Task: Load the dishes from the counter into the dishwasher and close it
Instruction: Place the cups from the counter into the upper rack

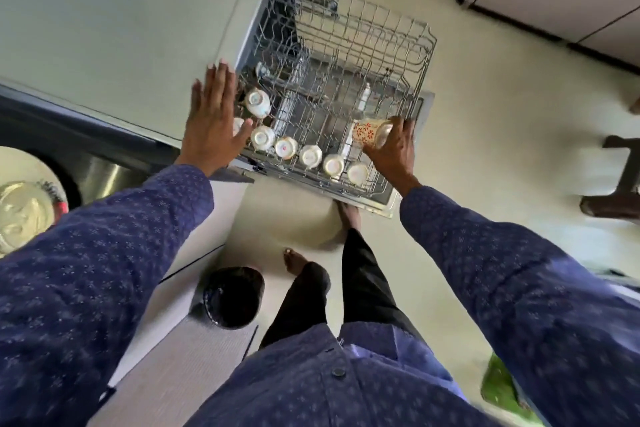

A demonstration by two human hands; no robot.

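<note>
Two hands out over the pulled-out rack [420, 55]: right hand [393, 149] wrapped round a flower-printed glass [372, 133], held on its side just above the rack's near right corner; left hand [213, 116] spread flat, fingers straight, holding nothing, hovering where the table [104, 28] edge meets the rack's left side. Can't tell whether that palm actually touches anything.

Seven or so pale cups [310, 155] already upended in a line along the rack's near and left edges, close together. Rest of the wire rack mostly bare; lower level and open dishwasher door [389, 206] visible beneath. Dark bowl [233, 296] and a plate [26, 204] waiting further back on the table.

Likely trouble from here:
- glass knocking the last cup in the row, given the narrow gap beside it
- glass set between tines at a slant, tipping over or rolling against the wire
- smooth-sided glass slipping from a one-handed hold while being turned mouth-down
- rack sliding under pressure, nothing steadying it
- bare feet [294, 262] right by the door edge, badly placed for a dropped glass
</note>
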